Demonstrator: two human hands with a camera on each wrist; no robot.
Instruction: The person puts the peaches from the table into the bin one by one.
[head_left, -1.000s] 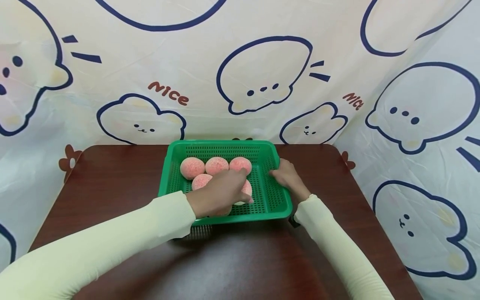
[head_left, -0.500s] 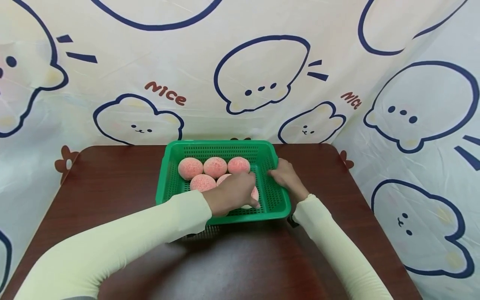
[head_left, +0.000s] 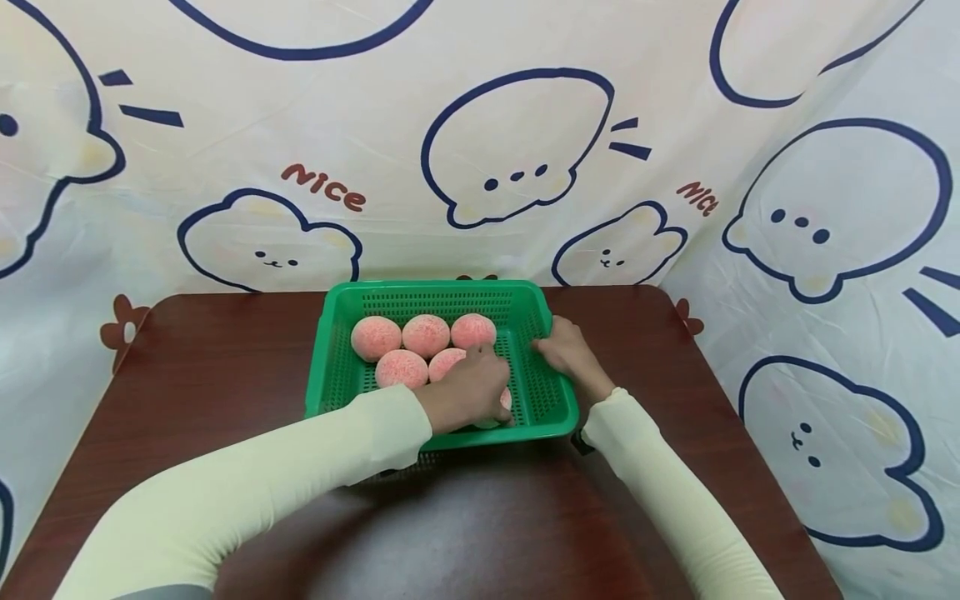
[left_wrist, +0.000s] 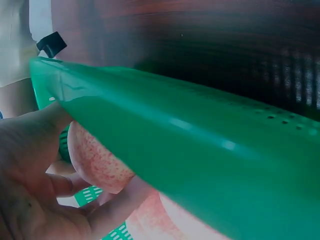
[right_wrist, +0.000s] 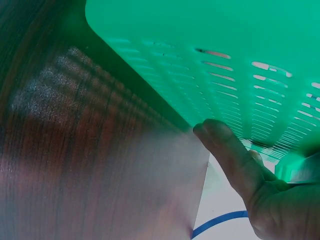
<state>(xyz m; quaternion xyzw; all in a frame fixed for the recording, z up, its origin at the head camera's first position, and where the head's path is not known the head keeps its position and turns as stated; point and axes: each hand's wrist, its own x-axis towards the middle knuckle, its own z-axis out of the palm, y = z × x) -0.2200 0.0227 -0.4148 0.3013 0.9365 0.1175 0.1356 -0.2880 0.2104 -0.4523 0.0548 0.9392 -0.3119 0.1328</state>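
Note:
In the head view, a green plastic basket (head_left: 551,429) with slotted walls stands on the table. Pink speckled peaches lie in it: a back row with a left peach (head_left: 376,338), a middle peach (head_left: 426,336) and a right peach (head_left: 473,331), and two more in front. My left hand (head_left: 468,387) reaches over the near rim and holds another peach (left_wrist: 95,160) low by the near wall, thumb on one side and fingers on the other in the left wrist view. My right hand (head_left: 566,354) grips the basket's right side, with fingers against the slotted outer wall in the right wrist view.
The dark brown wooden table (head_left: 450,525) extends around the basket. Behind and to the right hangs a white curtain (head_left: 397,125) with bear drawings. Both sleeves cross over the table's front part.
My left hand has moved right and toward the near rim with the peach, uncovering part of a peach in the second row. My right hand keeps its grip; the view has shifted slightly.

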